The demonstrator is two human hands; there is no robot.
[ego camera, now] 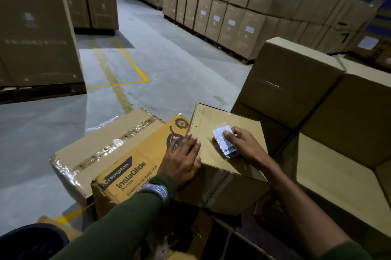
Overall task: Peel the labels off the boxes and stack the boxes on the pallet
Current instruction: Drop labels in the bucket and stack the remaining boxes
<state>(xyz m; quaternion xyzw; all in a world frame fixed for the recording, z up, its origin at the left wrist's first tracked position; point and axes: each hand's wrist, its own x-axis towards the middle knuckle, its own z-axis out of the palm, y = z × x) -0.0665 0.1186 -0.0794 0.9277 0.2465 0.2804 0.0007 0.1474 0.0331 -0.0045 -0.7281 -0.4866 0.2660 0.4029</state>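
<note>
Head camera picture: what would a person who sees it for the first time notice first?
First, the two hands at the lower centre: the right hand picks at a white label on top of a plain brown box, while the left hand lies flat on that box's left edge. Next, the orange InstaGlide carton just left of it. Behind, walls of stacked boxes line the grey floor.

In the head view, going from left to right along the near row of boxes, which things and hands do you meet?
Tape-wrapped box → orange InstaGlide box → left hand, flat on the plain box edge → white label → right hand with fingers on the label → open carton.
</note>
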